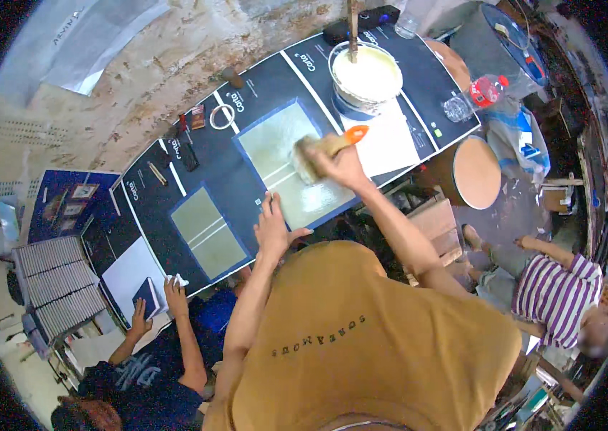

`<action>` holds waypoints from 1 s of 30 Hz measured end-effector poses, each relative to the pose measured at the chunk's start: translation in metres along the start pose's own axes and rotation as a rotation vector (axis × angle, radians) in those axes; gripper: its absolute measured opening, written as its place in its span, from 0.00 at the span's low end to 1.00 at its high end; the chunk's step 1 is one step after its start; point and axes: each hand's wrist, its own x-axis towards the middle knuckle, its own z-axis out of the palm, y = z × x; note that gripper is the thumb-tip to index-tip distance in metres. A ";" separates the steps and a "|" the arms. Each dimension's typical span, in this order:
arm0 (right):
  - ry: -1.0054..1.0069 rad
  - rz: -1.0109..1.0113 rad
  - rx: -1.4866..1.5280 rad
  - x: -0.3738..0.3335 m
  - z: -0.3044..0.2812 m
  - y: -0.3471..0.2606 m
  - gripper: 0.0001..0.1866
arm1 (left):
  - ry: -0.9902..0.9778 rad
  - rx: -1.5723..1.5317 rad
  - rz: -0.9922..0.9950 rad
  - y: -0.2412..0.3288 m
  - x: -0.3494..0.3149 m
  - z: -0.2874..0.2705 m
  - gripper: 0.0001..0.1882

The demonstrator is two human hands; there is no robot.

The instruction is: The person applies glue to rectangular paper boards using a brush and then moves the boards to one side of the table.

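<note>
My right hand (pixel 341 169) grips a wide, flat brush (pixel 306 162) with an orange tip on its handle. The bristles, smeared by motion, lie over the right half of a blue-edged cover sheet (pixel 268 140). Grey-green boards with narrow white strips between them fill the sheet's middle, and the surface glistens wet near the brush. At the sheet's near left edge, my left hand (pixel 275 226) rests with fingers spread and holds nothing. Beyond the brush stands a bucket (pixel 365 80) of cream-coloured paste with a wooden stick (pixel 353 32) in it.
A smaller blue-edged sheet (pixel 209 230) lies to the left. Tape roll (pixel 222 117), white paper (pixel 393 144) and plastic bottle (pixel 472 100) are on the black table (pixel 289 82). One co-worker's hands (pixel 142 323) hold a dark blue book (pixel 146 298); another person (pixel 559 294) sits right.
</note>
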 end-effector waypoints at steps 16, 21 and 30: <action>0.129 0.338 -0.253 -0.081 -0.026 0.016 0.33 | 0.027 0.011 0.068 -0.010 -0.005 -0.001 0.68; 0.504 0.110 0.107 -0.099 -0.033 -0.041 0.13 | 0.009 -0.015 0.087 -0.011 -0.004 0.002 0.68; 0.420 0.317 -0.352 -0.127 -0.070 0.018 0.19 | 0.007 -0.004 0.097 -0.013 -0.005 0.005 0.68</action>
